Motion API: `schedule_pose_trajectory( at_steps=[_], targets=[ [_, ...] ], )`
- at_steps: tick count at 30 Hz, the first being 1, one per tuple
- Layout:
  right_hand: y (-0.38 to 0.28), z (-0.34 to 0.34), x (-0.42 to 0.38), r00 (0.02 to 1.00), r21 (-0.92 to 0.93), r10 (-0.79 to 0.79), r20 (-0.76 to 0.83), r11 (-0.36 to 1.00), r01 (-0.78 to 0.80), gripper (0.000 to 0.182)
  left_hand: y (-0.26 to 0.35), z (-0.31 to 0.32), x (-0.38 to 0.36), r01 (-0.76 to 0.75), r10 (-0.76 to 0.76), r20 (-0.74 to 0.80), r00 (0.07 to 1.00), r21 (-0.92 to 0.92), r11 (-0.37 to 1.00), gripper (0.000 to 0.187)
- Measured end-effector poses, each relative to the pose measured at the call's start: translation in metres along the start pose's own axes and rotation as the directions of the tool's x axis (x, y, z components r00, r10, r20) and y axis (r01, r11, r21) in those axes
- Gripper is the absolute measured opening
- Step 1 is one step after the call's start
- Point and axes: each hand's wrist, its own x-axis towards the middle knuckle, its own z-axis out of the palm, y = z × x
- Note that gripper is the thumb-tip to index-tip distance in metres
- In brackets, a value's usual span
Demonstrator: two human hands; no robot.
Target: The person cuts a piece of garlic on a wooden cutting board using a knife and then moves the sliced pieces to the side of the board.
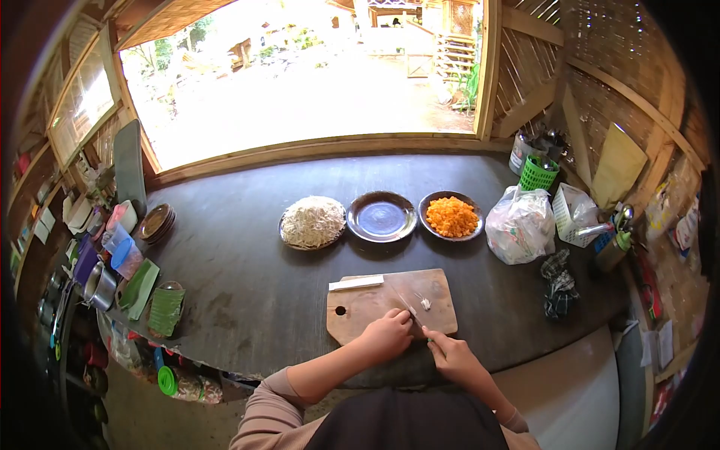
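While gripped in the right hand [454,355], knife [414,313] angled over the wooden board [352,313], handle toward about 5 o'clock, blade toward about 11. Pretty solid hold, fingers wrapped right around the handle. As for the left hand [385,334], fingers curled down onto the board just beside the blade. Can't tell whether anything's pinched under those fingertips, too hidden.

Still on the board, a pale strip [356,283] lying along the edge at about 10 o'clock, plus a little white pile [426,304] at about 3, just right of the blade. Near the left end, a dark round hole.

Now outward from the board. At 11 o'clock, a plate heaped with pale shreds [313,220]. At 12, a dark blue plate [381,217] with a brown rim. At 1, another plate full of orange bits [451,216], all three in a neat row, near each other. Around 2, a knotted white plastic bag [520,226], with a white basket [574,216] just beyond and a green basket [538,174] more toward 1:30. Near 3, a crumpled dark cloth [559,283].

Over at 9 o'clock, well apart from the board, green leaf pieces [166,309]. At 10, stacked brown dishes [157,223]. Same dark tabletop [247,262] under the lot.
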Motion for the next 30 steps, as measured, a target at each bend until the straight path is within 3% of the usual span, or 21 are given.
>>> schedule_pose_trajectory(
  at_steps=[3,11,18,24,26,30],
  targets=[
    [-0.001,-0.003,0.001,1.0,-0.006,0.009,0.004,1.0,-0.009,0.033,0.001,-0.008,0.002,-0.026,0.024,0.116,0.993,0.014,1.0,0.025],
    [0.001,-0.002,0.002,0.999,-0.009,0.047,0.025,0.999,-0.047,0.034,0.001,-0.002,-0.001,-0.033,0.035,-0.04,0.999,0.039,0.999,0.025],
    [0.001,-0.001,-0.001,0.999,0.009,0.052,0.001,0.999,-0.052,0.034,0.001,-0.004,0.0,-0.058,0.059,-0.019,0.998,0.049,0.997,0.025],
    [0.002,-0.002,-0.003,0.998,0.023,0.068,0.011,0.997,-0.069,0.034,0.002,0.005,-0.001,0.038,-0.044,-0.076,0.996,-0.079,0.996,0.026],
    [0.007,-0.001,-0.003,1.0,-0.002,0.014,0.0,1.0,-0.014,0.035,0.002,-0.01,0.001,-0.019,0.02,0.101,0.995,-0.005,1.0,0.027],
    [0.009,-0.001,-0.003,1.0,-0.002,0.013,0.002,1.0,-0.013,0.035,0.002,0.001,-0.001,0.022,-0.017,0.069,0.998,-0.072,0.997,0.028]
  ],
)
